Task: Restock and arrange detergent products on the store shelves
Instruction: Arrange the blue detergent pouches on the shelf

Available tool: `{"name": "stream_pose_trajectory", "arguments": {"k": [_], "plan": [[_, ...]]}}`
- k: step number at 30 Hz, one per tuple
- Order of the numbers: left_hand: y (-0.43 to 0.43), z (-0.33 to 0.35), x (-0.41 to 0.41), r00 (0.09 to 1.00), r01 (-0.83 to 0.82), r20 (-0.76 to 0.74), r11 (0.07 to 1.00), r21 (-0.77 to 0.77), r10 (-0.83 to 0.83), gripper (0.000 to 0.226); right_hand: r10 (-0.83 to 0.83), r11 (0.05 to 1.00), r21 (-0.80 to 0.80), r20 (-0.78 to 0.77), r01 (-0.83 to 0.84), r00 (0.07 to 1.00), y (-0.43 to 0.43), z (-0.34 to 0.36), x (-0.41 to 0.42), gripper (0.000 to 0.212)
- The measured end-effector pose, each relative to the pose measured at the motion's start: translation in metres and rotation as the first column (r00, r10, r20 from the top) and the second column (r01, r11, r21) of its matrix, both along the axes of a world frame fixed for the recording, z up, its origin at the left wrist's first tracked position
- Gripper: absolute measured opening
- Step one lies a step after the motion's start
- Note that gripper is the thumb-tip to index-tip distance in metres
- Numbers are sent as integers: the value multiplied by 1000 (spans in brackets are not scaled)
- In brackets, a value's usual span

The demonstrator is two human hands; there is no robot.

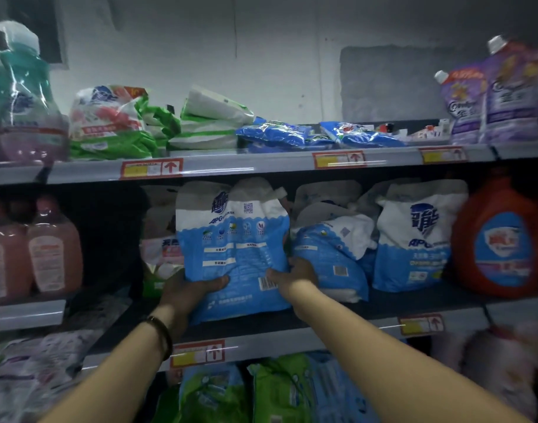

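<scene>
Bag: the blue-and-white detergent bag [234, 239] stood upright at the front of the middle shelf [368, 309], barcode side facing out. I could not tell whether its base rested on the board or hung just above it.
Left grip: the left grip [194, 288] held the bag's lower corner at 7 o'clock, thumb laid across the front film, fingers hidden behind.
Right grip: the right grip [295, 276] pinched the lower edge at 4 o'clock, thumb on the front near the barcode, fingers wrapped out of sight.
Handling: it looked like a soft, full pouch, probably hefty, with slick film that creased where the thumbs pressed. The floppy white top would likely make a poor hold. Low on both corners, or under the base, seemed the safest place.
Edge above: the upper shelf rail [246, 167] sat at 12 o'clock, just over the bag's top, so headroom appeared tight.
Room at 9 o'clock: a dark gap [109, 239] lay between smaller packs beside the bag and the pink bottles [54, 245].
Room at 3 o'clock: a slumped bag [331, 254] leaned just beside the right grip. Past it stood 1 upright bag [414, 239], then an orange jug [499, 239], leaving little free space on that side.
Risk: a slide toward 3 o'clock would probably crowd the slumped bag.
</scene>
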State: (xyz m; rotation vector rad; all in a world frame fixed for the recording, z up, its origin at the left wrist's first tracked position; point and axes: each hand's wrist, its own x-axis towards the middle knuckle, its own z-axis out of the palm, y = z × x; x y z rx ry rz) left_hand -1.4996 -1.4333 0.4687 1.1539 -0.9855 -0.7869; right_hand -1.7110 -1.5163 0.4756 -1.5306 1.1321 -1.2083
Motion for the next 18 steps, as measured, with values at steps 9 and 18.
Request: {"name": "stream_pose_trajectory", "arguments": {"k": [9,18], "plan": [[-15,-13,-106,992,126,-35,991,46,-124,71,-143,989,-12,53,144,988,14,-10,-117,24],[-69,-20,-244,991,133,27,991,-5,-133,48,-354,935,-7,-61,354,933,-41,-21,-259,36]]}}
